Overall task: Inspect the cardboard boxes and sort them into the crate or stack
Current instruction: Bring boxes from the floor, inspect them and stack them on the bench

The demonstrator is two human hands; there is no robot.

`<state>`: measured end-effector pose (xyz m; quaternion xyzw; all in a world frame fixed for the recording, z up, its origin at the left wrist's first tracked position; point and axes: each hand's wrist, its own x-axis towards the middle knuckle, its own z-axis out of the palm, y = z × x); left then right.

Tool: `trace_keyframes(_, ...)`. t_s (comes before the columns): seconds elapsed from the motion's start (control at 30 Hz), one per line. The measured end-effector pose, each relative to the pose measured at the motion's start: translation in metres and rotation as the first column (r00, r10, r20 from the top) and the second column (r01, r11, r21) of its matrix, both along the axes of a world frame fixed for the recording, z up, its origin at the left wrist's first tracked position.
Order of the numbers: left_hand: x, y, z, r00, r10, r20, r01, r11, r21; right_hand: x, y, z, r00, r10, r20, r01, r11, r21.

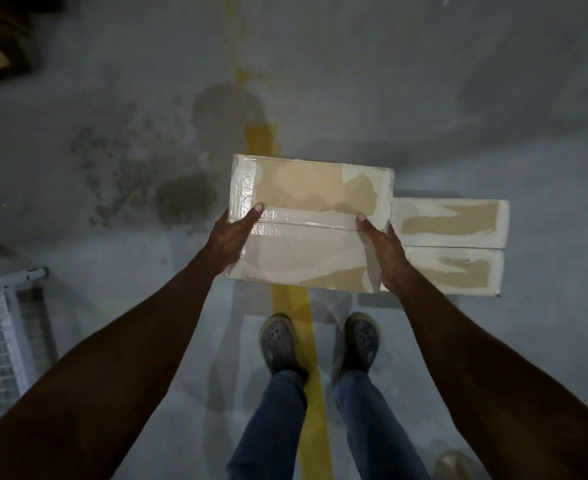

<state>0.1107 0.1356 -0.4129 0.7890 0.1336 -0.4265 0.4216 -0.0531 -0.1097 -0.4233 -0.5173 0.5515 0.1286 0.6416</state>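
I am standing on a grey concrete floor (424, 98) that is stained and blotched dark in patches, with a worn yellow line (287, 306) running between my shoes (280, 344) and on under the load I am carrying. The light is dim.

I am holding a taped cardboard box (306, 220) out in front of me, above the floor, with one hand on each short side. My left hand (231, 237) is wrapping the left edge with the thumb lying over the top face; my right hand (382, 251) is doing the same on the right edge, thumb on the glossy tape seam. My other fingers are going under the box, where I cannot see them. A second cardboard box (455, 244), of the same kind, is sitting just to the right and lower, partly behind my right hand; I cannot tell whether it is lying on the floor or topping a stack. A white wire crate (5, 306) is showing at the left edge, well apart from both boxes.

The risks I am weighing: the shiny tape is giving my thumbs a slick surface, so the box could be slipping if I loosen either side while turning it to look it over. The wet-looking stains underfoot could be costing me footing as I am stepping toward the crate. In this poor light I could be missing a tear or dent and sorting it wrongly. Lowering it blindly, I could be knocking the second box askew.
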Motion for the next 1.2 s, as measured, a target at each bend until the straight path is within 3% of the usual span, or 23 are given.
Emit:
trace_keyframes(0.17,-0.015,0.009,0.164,0.995,0.101,0.016,-0.101,0.995,0.001,-0.001,0.005,0.164,0.99,0.11,0.089,-0.105,0.993,-0.062)
trace_keyframes(0.37,-0.054,0.043,0.334,0.962,0.269,0.056,-0.262,0.958,-0.116,-0.009,0.018,0.347,0.963,0.233,0.138,-0.207,0.962,-0.181)
trace_keyframes(0.67,-0.146,0.106,0.545,0.833,0.405,0.378,-0.397,0.912,-0.103,-0.036,0.062,0.549,0.863,0.392,0.319,-0.329,0.915,-0.233)
trace_keyframes(0.93,-0.245,0.195,0.66,0.622,0.623,0.475,-0.637,0.755,-0.156,-0.044,0.144,0.649,0.63,0.622,0.464,-0.577,0.775,-0.257)
trace_keyframes(1.2,-0.343,0.278,0.708,0.267,0.831,0.488,-0.866,0.429,-0.257,-0.024,0.271,0.719,0.269,0.812,0.519,-0.775,0.502,-0.384)
